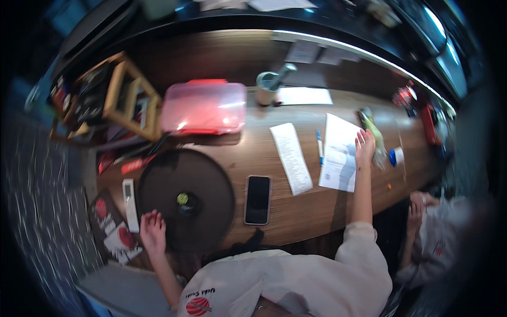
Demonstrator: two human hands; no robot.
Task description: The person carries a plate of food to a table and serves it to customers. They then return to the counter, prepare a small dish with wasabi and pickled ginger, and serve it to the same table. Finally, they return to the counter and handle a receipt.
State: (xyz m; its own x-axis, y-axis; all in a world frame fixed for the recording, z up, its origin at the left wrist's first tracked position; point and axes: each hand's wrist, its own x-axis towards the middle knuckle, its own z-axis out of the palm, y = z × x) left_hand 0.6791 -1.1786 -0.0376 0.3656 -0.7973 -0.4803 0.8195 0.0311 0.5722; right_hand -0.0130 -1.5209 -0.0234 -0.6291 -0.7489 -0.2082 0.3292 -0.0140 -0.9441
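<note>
My left hand (153,232) is beside the left rim of a round dark tray (215,185), fingers apart and holding nothing. On the tray stands a small dark dish (189,207) with a yellow-green lump (182,198) at its edge. My right hand (365,149) is stretched out over the right edge of a printed white sheet (338,158), fingers extended and apparently empty. Just right of it lies a pale green bundle in clear plastic (373,132); whether my fingers touch it I cannot tell. A blue-and-white pen (319,147) lies left of the sheet.
A phone (257,199) and a long receipt (291,158) lie mid-table. Behind are a pink lidded plastic box (205,108), a cup (266,90) and a wooden rack (132,100). A white thermometer-like device (130,205) lies left. Another person's hands (417,208) rest at right.
</note>
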